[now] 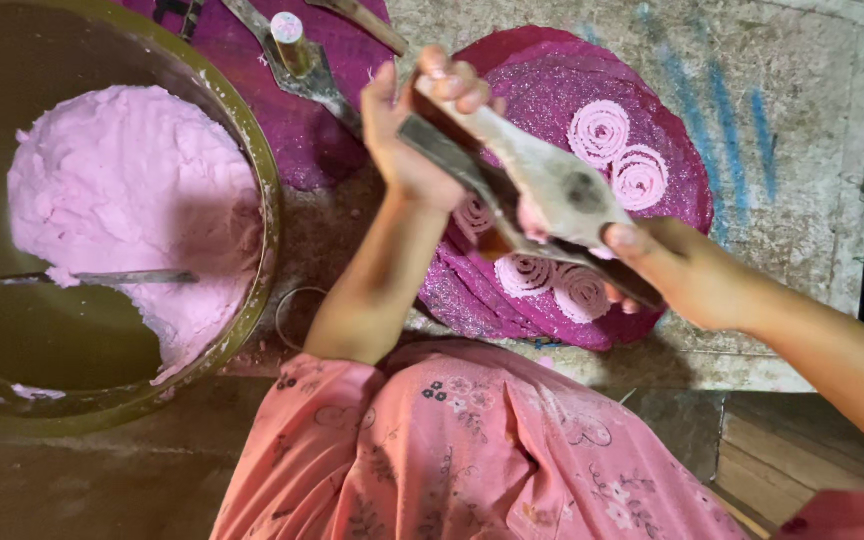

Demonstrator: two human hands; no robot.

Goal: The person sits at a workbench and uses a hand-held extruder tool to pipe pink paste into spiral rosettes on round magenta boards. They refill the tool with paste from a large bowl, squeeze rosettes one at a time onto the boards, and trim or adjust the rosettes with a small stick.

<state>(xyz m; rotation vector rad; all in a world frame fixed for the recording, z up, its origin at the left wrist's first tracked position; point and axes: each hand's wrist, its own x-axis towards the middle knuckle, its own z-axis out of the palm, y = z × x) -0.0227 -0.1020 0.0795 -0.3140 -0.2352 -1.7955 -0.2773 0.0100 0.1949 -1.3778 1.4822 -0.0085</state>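
Pink dough [127, 190] is filling a large basin [270, 215], cut off at frame edge, left of the grip. Both hands, left [407, 130] and right [687, 275], are clasping one wooden press [542, 185]. Beneath it, five pink spirals [600, 130] are lying on a purple mat [672, 190], one partly hidden.

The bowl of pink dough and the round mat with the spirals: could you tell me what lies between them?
In the head view, the left forearm crosses the gap between bowl and mat; beneath it, a thin ring on the bare surface.
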